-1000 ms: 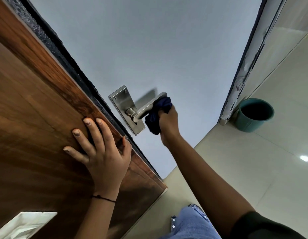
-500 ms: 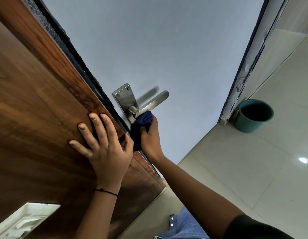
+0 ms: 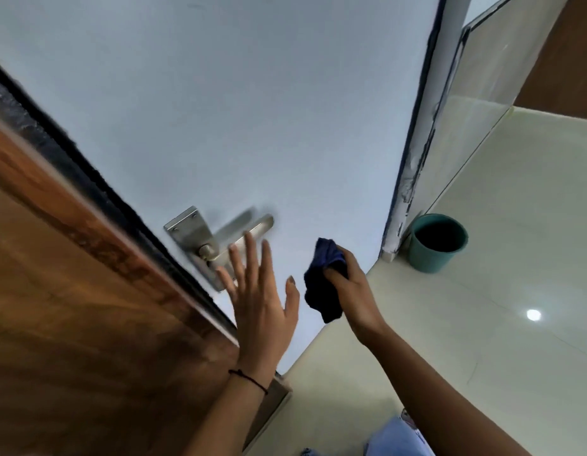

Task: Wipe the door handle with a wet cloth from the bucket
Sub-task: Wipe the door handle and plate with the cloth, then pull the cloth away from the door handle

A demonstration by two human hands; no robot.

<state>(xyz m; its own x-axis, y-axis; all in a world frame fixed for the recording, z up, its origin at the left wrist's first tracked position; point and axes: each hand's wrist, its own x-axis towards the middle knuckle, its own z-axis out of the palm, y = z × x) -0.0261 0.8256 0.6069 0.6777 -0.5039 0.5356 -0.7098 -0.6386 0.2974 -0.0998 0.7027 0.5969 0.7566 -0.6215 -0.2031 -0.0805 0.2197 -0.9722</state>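
A silver lever door handle (image 3: 252, 230) on its metal backplate (image 3: 193, 230) is fixed to the pale door. My left hand (image 3: 262, 307) is open with fingers spread, held in front of the lower part of the handle and off the wooden door. My right hand (image 3: 354, 291) is closed on a dark blue cloth (image 3: 323, 281), held in the air to the right of the handle and apart from it. A teal bucket (image 3: 438, 243) stands on the floor by the door frame; its inside looks dark.
The brown wooden door face (image 3: 88, 324) fills the left side, with a black edge strip (image 3: 88, 179). A worn door frame (image 3: 413, 179) rises beside the bucket. Glossy pale floor tiles (image 3: 499, 291) spread to the right. My denim-clad knee (image 3: 394, 439) shows at the bottom.
My right hand with the cloth has come off the handle and moved right. My left hand has lifted from the wooden door and shifted right, in front of the handle.
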